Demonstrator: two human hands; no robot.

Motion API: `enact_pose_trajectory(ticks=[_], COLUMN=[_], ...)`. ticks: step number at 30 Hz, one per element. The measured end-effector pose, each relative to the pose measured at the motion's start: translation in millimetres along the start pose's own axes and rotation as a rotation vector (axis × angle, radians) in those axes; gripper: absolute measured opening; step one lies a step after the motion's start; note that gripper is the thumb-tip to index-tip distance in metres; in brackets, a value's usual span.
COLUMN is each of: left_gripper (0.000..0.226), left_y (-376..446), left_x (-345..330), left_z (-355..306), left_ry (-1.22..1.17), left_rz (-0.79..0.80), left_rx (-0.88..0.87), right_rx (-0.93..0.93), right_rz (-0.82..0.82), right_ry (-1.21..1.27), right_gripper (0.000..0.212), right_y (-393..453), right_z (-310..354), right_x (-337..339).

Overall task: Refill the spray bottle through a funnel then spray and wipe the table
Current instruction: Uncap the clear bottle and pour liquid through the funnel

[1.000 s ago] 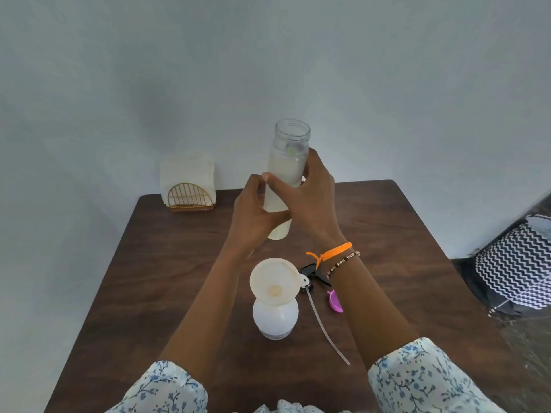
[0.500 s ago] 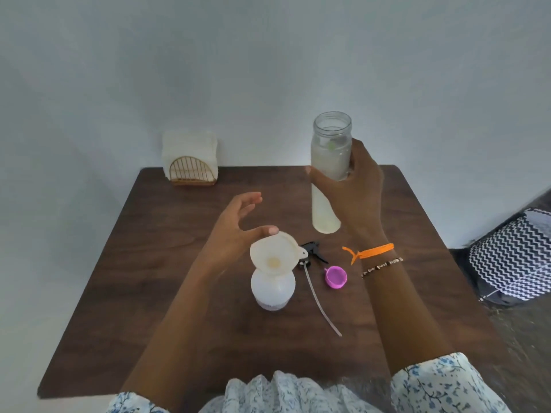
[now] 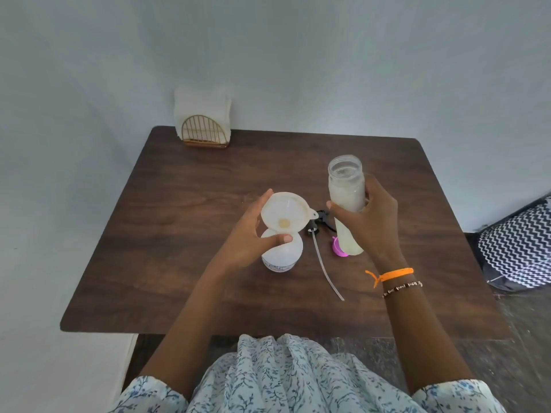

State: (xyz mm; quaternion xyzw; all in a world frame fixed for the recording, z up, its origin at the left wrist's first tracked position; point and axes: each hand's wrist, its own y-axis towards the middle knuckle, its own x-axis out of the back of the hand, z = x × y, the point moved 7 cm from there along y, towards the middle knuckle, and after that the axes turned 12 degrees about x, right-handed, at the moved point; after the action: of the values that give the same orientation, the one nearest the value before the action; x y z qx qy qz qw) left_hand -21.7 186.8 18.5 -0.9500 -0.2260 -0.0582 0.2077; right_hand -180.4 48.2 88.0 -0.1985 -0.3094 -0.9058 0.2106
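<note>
A white spray bottle (image 3: 283, 257) stands uncapped at the middle of the dark wooden table (image 3: 185, 204), with a white funnel (image 3: 284, 213) seated in its neck. My left hand (image 3: 250, 236) holds the funnel at its left rim, thumb in front and fingers behind. My right hand (image 3: 368, 222) grips a clear open refill bottle (image 3: 346, 198) of milky liquid, upright, just right of the funnel. The black spray head with its long dip tube (image 3: 326, 269) lies on the table between the bottles. A pink cap (image 3: 338, 248) lies partly hidden behind the refill bottle.
A gold wire holder with white napkins (image 3: 204, 126) stands at the table's far left corner against the wall. A black-and-white zigzag cushion (image 3: 518, 242) sits on the floor to the right of the table.
My left hand let go of the refill bottle and came down to take hold of the funnel. My right hand carried the refill bottle to the right and then lower, beside the funnel.
</note>
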Motion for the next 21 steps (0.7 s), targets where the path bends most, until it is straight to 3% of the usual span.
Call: enact_pose_trajectory(ticks=[21], left_gripper=[0.088], left_y=[0.2], left_x=[0.3], left_z=[-2.9], left_ry=[-0.033], left_rz=[-0.122], left_rx=[-0.043], right_rx=[0.055], right_rz=[0.129], right_ry=[-0.042], right_gripper=[0.056], right_y=[-0.5], right_z=[-23.7], right_x=[-19.5])
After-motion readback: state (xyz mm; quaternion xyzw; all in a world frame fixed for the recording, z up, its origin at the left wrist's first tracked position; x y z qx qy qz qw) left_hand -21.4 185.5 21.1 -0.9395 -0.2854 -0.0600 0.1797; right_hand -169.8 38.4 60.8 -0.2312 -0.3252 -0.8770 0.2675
